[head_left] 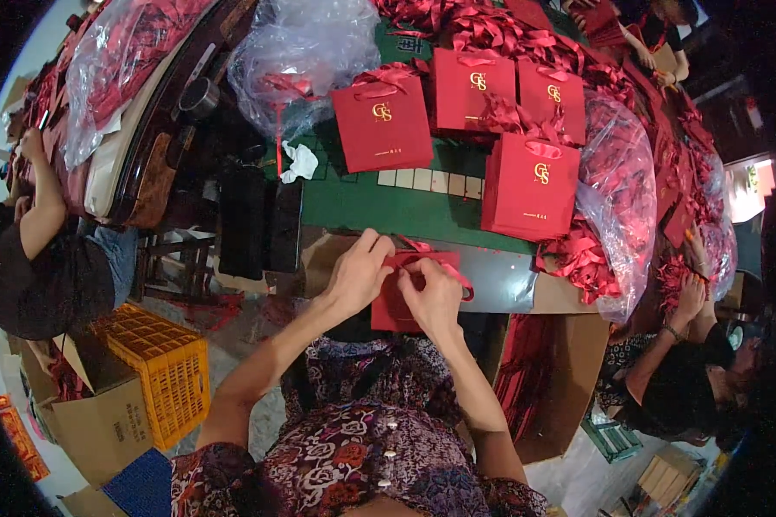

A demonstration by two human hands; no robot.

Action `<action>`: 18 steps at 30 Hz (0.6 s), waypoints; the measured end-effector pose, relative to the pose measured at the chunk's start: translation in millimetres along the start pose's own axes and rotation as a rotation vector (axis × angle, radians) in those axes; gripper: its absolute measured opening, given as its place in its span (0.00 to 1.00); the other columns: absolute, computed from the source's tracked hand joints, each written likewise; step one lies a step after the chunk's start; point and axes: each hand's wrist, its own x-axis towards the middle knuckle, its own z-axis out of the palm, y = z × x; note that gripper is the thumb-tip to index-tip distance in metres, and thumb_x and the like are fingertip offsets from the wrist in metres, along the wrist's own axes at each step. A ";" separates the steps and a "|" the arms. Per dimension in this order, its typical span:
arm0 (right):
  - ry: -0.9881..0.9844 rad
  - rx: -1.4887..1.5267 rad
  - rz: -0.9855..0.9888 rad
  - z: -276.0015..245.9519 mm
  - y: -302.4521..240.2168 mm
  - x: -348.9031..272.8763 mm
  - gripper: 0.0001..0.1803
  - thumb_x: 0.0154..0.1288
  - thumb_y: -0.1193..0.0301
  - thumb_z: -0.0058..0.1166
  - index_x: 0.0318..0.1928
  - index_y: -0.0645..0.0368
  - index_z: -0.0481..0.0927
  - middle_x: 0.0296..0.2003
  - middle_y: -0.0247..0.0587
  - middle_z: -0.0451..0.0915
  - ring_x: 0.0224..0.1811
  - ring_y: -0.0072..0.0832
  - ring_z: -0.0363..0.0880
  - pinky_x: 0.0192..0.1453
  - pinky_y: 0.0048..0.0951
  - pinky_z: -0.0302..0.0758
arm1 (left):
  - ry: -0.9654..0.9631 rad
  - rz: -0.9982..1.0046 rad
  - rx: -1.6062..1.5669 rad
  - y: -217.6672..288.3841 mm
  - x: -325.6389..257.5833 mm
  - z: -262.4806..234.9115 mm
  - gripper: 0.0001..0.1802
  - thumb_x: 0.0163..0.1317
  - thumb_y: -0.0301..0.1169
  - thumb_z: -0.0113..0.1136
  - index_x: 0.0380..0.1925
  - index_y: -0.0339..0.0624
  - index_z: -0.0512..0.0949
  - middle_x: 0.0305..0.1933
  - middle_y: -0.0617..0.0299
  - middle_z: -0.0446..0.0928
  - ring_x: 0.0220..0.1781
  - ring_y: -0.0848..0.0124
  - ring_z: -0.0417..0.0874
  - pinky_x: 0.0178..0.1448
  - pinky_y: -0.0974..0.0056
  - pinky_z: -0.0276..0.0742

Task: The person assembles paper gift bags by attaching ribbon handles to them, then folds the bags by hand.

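Green felt covers the table I look down on, its near edge bare and grey. Four finished red paper gift bags stand on it: one at the far left, two side by side behind it, and a fourth nearer on the right, each with a ribbon handle. At the near edge, just in front of my body, I hold a flat red paper bag. My left hand rests on its left top corner, fingers curled and pinched together on the red ribbon there. My right hand lies over the middle of the bag, fingertips closed on the same ribbon, which loops out to the right. A clear plastic sack of red ribbon sits at the right of the table, and another clear sack at the far left. On the floor to my left stands a yellow plastic crate beside a cardboard box; an open cardboard box stands to my right. Another person's arm shows at the far left, and a second person's hand works at the right edge.
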 end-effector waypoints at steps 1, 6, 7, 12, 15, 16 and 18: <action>-0.009 -0.011 0.032 -0.1 -0.3 0.5 0.10 0.58 0.66 0.61 0.31 0.60 0.80 0.28 0.48 0.83 0.31 0.47 0.82 0.37 0.44 0.76 | 0.000 0.000 0.000 0.8 -0.2 0.2 0.14 0.55 0.23 0.64 0.40 0.40 0.72 0.42 0.50 0.70 0.40 0.44 0.77 0.40 0.49 0.76; -0.020 0.026 0.114 -0.8 -1.8 -0.3 0.10 0.57 0.65 0.62 0.31 0.59 0.80 0.27 0.46 0.83 0.30 0.45 0.82 0.36 0.43 0.76 | -0.004 0.023 -0.021 7.1 0.5 -3.5 0.13 0.55 0.21 0.63 0.39 0.39 0.71 0.39 0.49 0.72 0.41 0.44 0.77 0.41 0.49 0.75; -0.007 0.013 0.093 -0.5 -1.4 -0.4 0.10 0.57 0.65 0.62 0.30 0.59 0.81 0.27 0.46 0.83 0.30 0.44 0.82 0.36 0.42 0.76 | -0.004 0.023 -0.022 7.7 0.6 -3.9 0.13 0.55 0.21 0.63 0.39 0.39 0.71 0.39 0.49 0.72 0.41 0.44 0.77 0.41 0.49 0.75; 0.057 0.045 0.109 3.0 -6.9 -4.4 0.10 0.56 0.65 0.62 0.30 0.59 0.80 0.27 0.46 0.83 0.29 0.43 0.83 0.36 0.41 0.76 | -0.010 0.058 -0.017 5.7 0.2 -3.1 0.12 0.54 0.19 0.61 0.37 0.38 0.70 0.35 0.48 0.75 0.40 0.45 0.77 0.42 0.48 0.74; 0.077 0.045 0.119 1.6 -9.9 -5.3 0.09 0.55 0.66 0.63 0.30 0.59 0.80 0.27 0.46 0.83 0.29 0.43 0.83 0.36 0.40 0.77 | -0.032 -0.001 -0.039 4.6 0.0 -2.0 0.12 0.54 0.19 0.60 0.37 0.38 0.69 0.34 0.48 0.76 0.40 0.45 0.77 0.43 0.48 0.74; 0.083 0.054 0.129 0.5 -11.2 -5.6 0.09 0.55 0.67 0.63 0.30 0.59 0.80 0.27 0.46 0.83 0.30 0.43 0.83 0.35 0.40 0.77 | -0.033 0.000 -0.040 4.6 -0.3 -1.4 0.12 0.54 0.19 0.60 0.37 0.38 0.69 0.34 0.48 0.76 0.40 0.45 0.77 0.43 0.48 0.74; 0.096 0.057 0.122 1.8 -11.4 -6.6 0.09 0.55 0.68 0.63 0.30 0.59 0.80 0.27 0.46 0.83 0.29 0.43 0.83 0.35 0.39 0.77 | -0.026 -0.027 -0.058 4.6 -1.6 -0.2 0.12 0.54 0.18 0.60 0.38 0.38 0.70 0.35 0.48 0.77 0.41 0.46 0.78 0.44 0.49 0.74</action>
